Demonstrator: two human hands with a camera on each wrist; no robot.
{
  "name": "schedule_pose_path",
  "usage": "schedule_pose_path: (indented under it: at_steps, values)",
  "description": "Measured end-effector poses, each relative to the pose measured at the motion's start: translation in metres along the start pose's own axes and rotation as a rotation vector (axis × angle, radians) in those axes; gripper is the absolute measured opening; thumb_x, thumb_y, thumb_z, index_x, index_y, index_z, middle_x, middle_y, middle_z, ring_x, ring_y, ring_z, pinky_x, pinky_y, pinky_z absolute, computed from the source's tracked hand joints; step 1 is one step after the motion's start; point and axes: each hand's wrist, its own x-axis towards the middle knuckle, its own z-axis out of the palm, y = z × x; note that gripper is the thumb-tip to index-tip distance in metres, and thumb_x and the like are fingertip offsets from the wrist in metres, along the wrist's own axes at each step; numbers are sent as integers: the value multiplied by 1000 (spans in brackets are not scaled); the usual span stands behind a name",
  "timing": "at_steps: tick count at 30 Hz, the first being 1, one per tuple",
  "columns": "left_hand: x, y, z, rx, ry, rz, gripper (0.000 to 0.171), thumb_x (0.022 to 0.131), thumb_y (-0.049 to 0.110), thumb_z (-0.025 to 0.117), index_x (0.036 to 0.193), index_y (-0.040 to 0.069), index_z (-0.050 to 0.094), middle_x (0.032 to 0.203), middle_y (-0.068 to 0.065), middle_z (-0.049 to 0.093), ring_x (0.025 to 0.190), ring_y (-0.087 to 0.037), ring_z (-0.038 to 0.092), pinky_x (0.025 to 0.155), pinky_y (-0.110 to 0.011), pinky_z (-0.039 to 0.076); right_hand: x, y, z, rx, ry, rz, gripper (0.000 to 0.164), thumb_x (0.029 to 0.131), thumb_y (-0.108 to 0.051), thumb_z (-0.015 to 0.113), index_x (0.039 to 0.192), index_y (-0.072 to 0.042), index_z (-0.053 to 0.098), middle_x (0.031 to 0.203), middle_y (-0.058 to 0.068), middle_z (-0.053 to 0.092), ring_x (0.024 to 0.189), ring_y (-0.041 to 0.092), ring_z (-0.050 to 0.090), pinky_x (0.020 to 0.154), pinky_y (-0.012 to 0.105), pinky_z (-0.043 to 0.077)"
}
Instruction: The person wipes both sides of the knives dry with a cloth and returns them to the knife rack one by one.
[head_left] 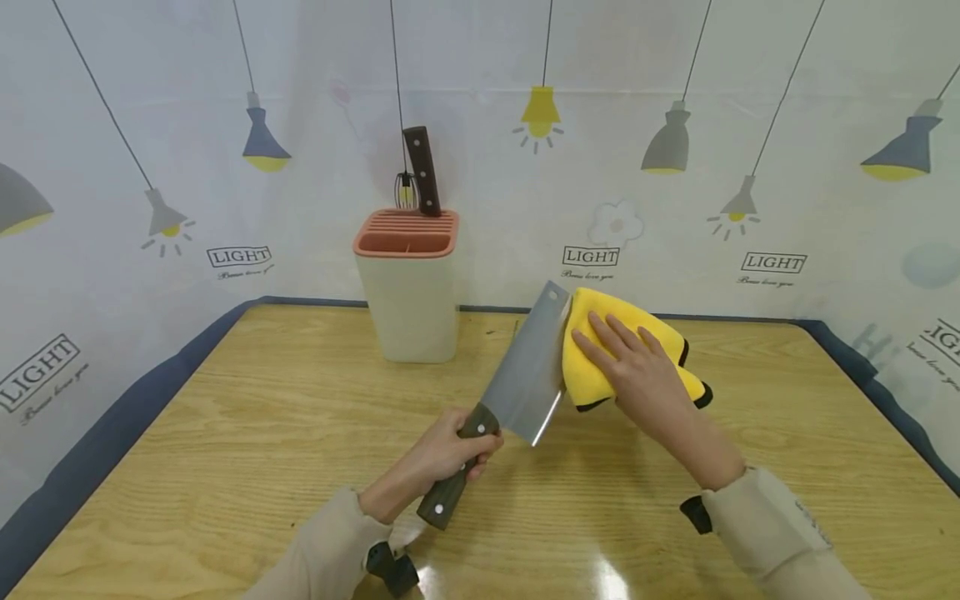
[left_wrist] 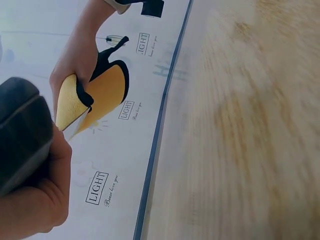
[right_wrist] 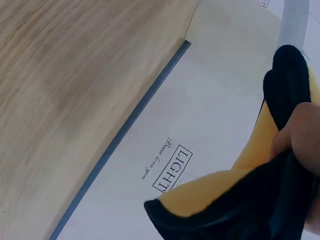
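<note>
My left hand grips the dark riveted handle of a cleaver. Its broad metal blade is raised, pointing away and slightly right, with a small hole near the far end. A yellow cloth with black edging meets the blade's right side. On that cloth lies my right hand, its fingers spread over the top. The right wrist view shows the right thumb pressing the cloth's dark underside. In the left wrist view, the folded cloth sits around part of the blade, which it hides.
A white knife holder with a slotted pink top stands at the back, left of the cleaver. One dark knife handle sticks up from it. The wooden table ends at a wall covering printed with lamps.
</note>
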Motion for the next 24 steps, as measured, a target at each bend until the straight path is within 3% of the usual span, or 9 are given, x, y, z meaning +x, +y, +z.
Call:
schedule_pose_path:
  at_steps: [8,14,24]
  values:
    - [0,0,1,8,9,-12,19,87,7,50,94,-10,51,58,0,46,43,-6,44,41,-19,38,3,-14,-5,-77,-1,-59,80,57,8,77,129,-9,46,134,17,40,121,35,39,91,53,36]
    - [1,1,2,11,18,-18,17,88,8,50,93,-9,51,58,0,47,43,-6,44,41,-20,38,3,-28,-5,-125,23,-122,73,63,5,75,128,-11,47,135,15,40,122,31,38,92,51,37]
    - [3,3,4,12,49,-12,18,87,9,53,87,-9,51,56,2,46,42,-5,42,41,-19,36,1,-49,-5,-167,87,-268,71,62,4,75,126,-13,50,135,13,41,124,29,38,94,50,36]
